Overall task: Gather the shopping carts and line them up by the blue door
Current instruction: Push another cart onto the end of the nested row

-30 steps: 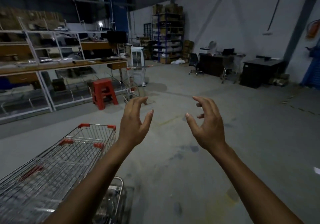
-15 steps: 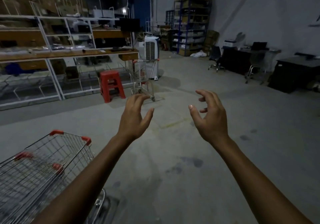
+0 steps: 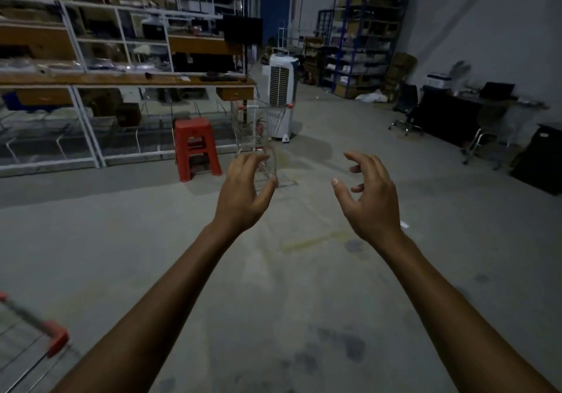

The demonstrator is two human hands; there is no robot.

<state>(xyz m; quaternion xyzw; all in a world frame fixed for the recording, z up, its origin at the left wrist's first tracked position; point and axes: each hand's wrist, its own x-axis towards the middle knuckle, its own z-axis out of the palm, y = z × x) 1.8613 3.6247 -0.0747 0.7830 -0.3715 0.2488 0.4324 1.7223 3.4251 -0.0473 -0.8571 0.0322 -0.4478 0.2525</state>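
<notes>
Only a blurry red corner of the near cart (image 3: 45,338) can be seen, cut off at the bottom-left edge. The far cart (image 3: 258,128), between stool (image 3: 196,146) and cooler (image 3: 281,97), is partly hidden by the left hand (image 3: 243,192). That one and the right hand (image 3: 368,198) are held out half-open, nothing gripped, with plenty of floor (image 3: 304,286) ahead.

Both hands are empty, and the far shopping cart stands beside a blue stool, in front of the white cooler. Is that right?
Not quite. The head view shows the stool is red, not blue. The rest holds: the left hand and the right hand hold nothing, and the far shopping cart stands beside that stool, in front of the white cooler.
</notes>
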